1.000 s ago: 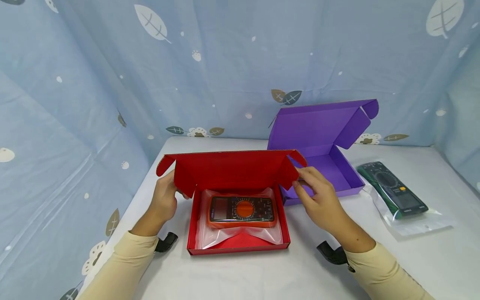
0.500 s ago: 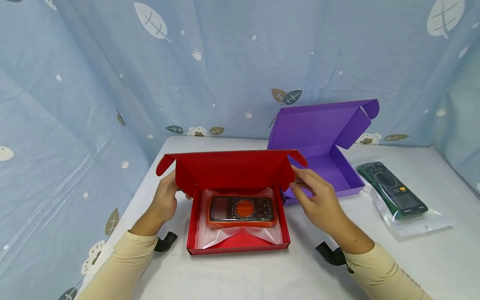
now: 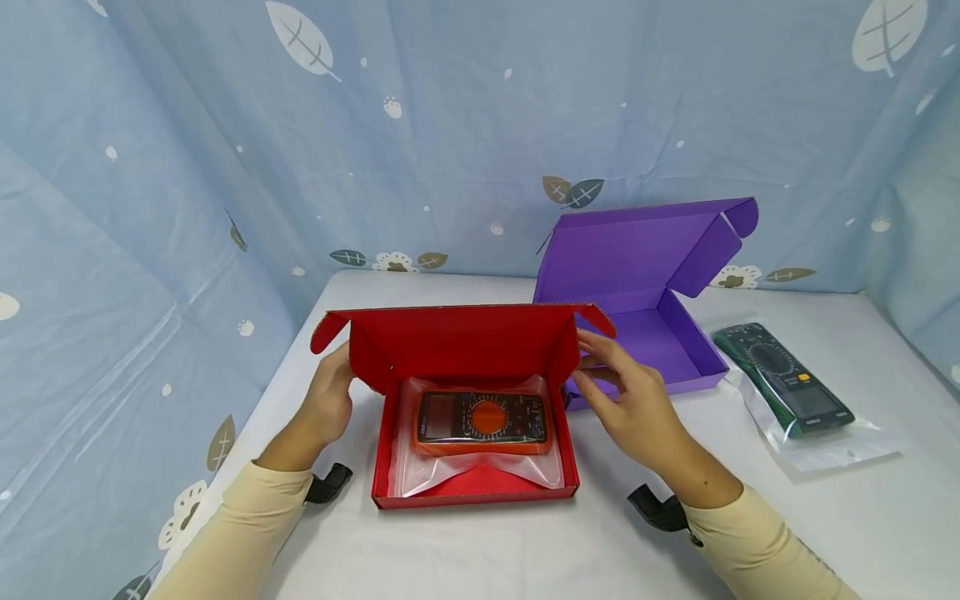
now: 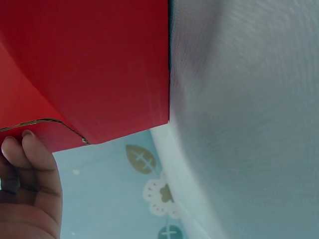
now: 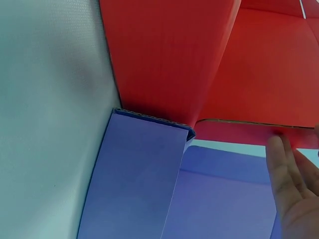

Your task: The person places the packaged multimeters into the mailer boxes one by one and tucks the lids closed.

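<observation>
An upright-lidded red cardboard box (image 3: 475,500) stands before me. Inside it lies an orange-and-black multimeter (image 3: 483,419) in a clear plastic bag (image 3: 411,479). My left hand (image 3: 324,404) is at the lid's left side flap (image 3: 367,358), its fingertips partly hidden behind it in the head view; in the left wrist view, the fingers (image 4: 39,154) touch the red cardboard. On the other side, my right hand (image 3: 633,396) touches the right side flap (image 3: 566,354) with extended fingers. The right wrist view shows its fingertips (image 5: 275,144) against the flap's edge.
An open purple box (image 3: 693,350) stands close behind the red one at right, with its lid raised. Farther right lies a green-and-black multimeter (image 3: 787,379) in a clear bag. A patterned blue curtain (image 3: 450,125) hangs behind the white table (image 3: 480,558).
The right side flap has turned inward under my right hand, which has moved slightly left. The red lid's top edge has dipped a little. My left hand has hardly moved.
</observation>
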Motion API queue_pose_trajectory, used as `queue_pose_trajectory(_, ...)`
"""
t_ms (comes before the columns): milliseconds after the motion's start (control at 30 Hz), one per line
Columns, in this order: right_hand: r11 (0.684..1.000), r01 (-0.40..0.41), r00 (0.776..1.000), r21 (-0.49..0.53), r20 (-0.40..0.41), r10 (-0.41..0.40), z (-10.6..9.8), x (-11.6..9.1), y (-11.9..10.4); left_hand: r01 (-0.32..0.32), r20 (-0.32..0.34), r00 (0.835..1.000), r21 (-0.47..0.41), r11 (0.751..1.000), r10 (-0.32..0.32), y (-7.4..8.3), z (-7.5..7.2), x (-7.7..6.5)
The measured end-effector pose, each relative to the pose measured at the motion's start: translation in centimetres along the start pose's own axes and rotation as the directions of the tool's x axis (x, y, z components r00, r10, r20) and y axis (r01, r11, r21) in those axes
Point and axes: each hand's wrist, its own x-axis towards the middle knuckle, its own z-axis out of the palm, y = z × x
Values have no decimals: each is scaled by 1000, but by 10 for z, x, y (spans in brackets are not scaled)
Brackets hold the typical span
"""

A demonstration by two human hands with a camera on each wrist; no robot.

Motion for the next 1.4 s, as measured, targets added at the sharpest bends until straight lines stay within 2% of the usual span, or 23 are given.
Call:
queue_pose_trajectory(133,1000,-27,1000,0,8,27,-1,0,-1,3,-6,1000,-4,1000,-3,0,0,0)
queue_pose_trajectory(333,999,-42,999,-8,10,42,-1,-1,-1,6,20,1000,7,1000,-6,-2,-1,-1)
queue_pose_trajectory(667,997,-70,997,27,39,69,1,-1,2,-31,5,1000,-2,1000,31,-3,0,0)
queue_pose_trajectory(733,997,-76,996,31,54,74,0,-1,2,-24,-2,1000,-31,999,24,-4,0,-1)
queue_pose_trajectory(867,998,-50,995,29,84,47,-1,0,2,8,-12,1000,-54,999,-9,-4,-1,-1)
queue_pose_trajectory(1000,1000,9,994,15,105,-11,-3,1,4,27,3,1000,-1,1000,-27,-3,-2,-2)
queue_pose_trajectory(1067,1000,15,993,0,119,-15,-4,1,5,24,11,1000,14,1000,-24,-3,-2,-2)
queue_pose_trajectory(1267,999,-50,982,-22,180,53,-8,1,3,-2,25,1000,2,1000,2,-5,-2,-2)
queue_pose_trajectory(1400,998,-66,978,-12,196,67,-8,2,3,19,34,999,9,1000,-19,-6,-3,-2)
